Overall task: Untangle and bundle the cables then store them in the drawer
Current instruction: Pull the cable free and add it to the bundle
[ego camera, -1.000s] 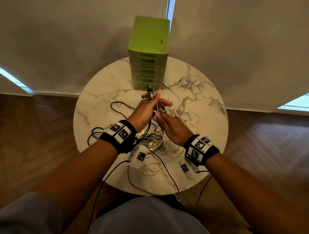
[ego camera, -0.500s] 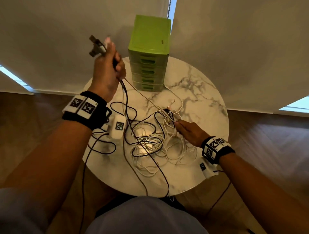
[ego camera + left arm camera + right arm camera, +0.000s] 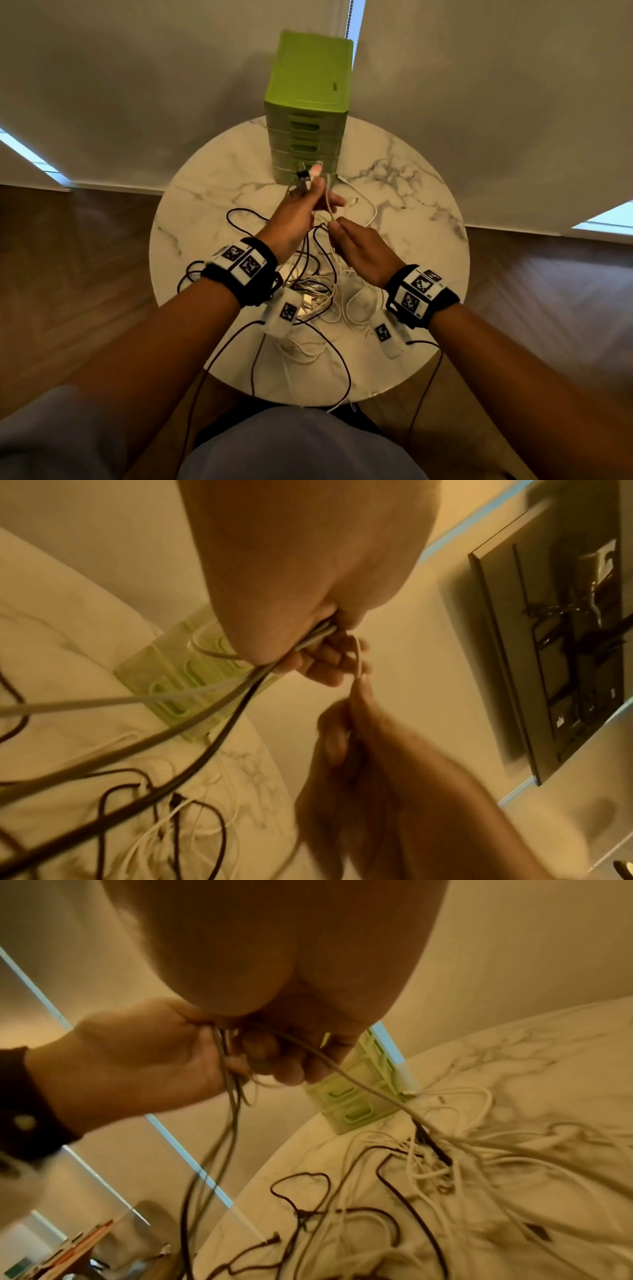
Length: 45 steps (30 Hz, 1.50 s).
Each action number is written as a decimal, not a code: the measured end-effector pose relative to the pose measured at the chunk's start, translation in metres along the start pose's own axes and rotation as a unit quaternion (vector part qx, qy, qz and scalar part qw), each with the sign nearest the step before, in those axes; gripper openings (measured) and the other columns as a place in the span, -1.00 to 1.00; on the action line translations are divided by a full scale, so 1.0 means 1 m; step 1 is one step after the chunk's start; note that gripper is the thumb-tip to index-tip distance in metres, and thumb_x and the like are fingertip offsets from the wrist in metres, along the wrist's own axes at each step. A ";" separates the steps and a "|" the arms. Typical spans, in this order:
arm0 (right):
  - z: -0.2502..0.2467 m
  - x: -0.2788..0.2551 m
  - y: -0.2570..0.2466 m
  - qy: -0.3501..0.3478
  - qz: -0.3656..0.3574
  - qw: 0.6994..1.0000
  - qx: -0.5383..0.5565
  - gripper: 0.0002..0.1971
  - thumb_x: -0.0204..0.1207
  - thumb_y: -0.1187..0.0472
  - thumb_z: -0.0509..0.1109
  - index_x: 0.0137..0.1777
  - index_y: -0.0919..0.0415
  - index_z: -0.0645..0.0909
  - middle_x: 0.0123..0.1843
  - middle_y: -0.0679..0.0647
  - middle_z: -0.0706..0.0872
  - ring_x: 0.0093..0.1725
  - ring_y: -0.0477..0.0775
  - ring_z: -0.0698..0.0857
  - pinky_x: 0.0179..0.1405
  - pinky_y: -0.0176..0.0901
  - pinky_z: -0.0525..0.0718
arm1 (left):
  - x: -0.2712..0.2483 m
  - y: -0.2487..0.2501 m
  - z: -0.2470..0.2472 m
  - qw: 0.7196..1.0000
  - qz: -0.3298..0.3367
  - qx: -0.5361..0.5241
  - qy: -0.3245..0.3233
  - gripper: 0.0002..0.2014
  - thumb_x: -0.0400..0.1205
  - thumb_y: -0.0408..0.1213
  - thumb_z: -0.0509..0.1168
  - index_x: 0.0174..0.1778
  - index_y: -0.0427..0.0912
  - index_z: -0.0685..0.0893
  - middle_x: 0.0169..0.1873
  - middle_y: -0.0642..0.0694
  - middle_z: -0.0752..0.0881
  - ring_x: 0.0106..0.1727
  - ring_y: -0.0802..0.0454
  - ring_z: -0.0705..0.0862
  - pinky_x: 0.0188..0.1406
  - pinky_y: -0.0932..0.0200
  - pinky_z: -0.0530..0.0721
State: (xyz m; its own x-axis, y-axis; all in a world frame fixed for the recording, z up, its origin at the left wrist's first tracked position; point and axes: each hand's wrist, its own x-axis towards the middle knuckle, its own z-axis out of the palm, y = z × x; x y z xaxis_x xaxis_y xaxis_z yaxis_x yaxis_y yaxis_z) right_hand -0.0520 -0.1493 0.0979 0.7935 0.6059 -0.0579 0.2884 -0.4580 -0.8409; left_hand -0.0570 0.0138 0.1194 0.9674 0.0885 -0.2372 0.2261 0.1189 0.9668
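While left hand (image 3: 297,213) grips cables (image 3: 310,294), right hand (image 3: 360,247) pinches one.

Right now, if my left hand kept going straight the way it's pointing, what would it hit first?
Most likely the green drawer unit: your left hand points at its lower drawers, gripping cable ends that would touch first. Depth is uncertain.

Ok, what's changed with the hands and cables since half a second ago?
The left hand, still gripping the cable ends, dropped from high on the left back to mid-table before the green drawer unit. The right hand rose off the cable tangle and pinches a white cable. Drawers stay shut.
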 end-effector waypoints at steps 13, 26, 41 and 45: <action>-0.028 -0.023 0.064 -0.035 0.071 0.990 -0.113 -0.71 0.78 0.00 0.15 0.01 0.09 0.66 -0.20 0.07 0.71 -0.16 0.05 0.70 -0.08 0.01 0.62 | 0.019 0.079 -0.057 0.981 0.121 -0.115 0.097 -0.62 0.83 0.03 0.03 -0.25 -0.07 0.43 -0.53 0.10 0.43 -0.46 0.15 0.41 -0.39 0.25 0.38; -0.054 -0.074 -0.010 -0.001 0.063 0.998 -0.001 -0.83 0.76 0.08 0.22 0.26 0.09 0.47 -0.18 0.03 0.80 -0.15 -0.05 0.79 -0.02 -0.14 0.69 | -0.006 0.025 0.083 0.990 0.063 -0.015 -0.123 -0.65 0.86 -0.06 0.03 -0.22 -0.05 0.49 -0.44 0.13 0.53 -0.36 0.18 0.50 -0.37 0.29 0.42; -0.091 -0.180 0.094 0.021 0.341 0.907 -0.245 -0.64 0.80 -0.01 0.05 0.18 0.19 0.61 0.10 0.23 0.74 0.10 0.25 0.68 0.25 0.14 0.60 | -0.015 0.021 0.099 0.963 -0.036 -0.176 -0.198 -0.61 0.87 -0.05 -0.01 -0.26 -0.11 0.42 -0.52 0.06 0.40 -0.53 0.19 0.33 -0.57 0.34 0.20; -0.054 -0.206 0.123 -0.001 0.413 0.884 -0.220 -0.43 0.72 0.05 0.24 0.67 0.23 0.25 0.69 0.27 0.27 0.65 0.29 0.31 0.60 0.10 0.27 | -0.021 -0.003 0.094 0.955 -0.086 -0.195 -0.205 -0.60 0.87 -0.06 -0.01 -0.26 -0.12 0.40 -0.54 0.05 0.38 -0.52 0.17 0.35 -0.56 0.32 0.22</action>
State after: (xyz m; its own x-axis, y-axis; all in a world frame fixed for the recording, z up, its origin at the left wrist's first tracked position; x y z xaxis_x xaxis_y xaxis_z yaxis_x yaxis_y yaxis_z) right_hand -0.1511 -0.3661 0.0356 0.8298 -0.0530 -0.5555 -0.2089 -0.9526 -0.2213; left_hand -0.0676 -0.0810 0.1301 0.9008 -0.3514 -0.2551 0.4039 0.4624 0.7893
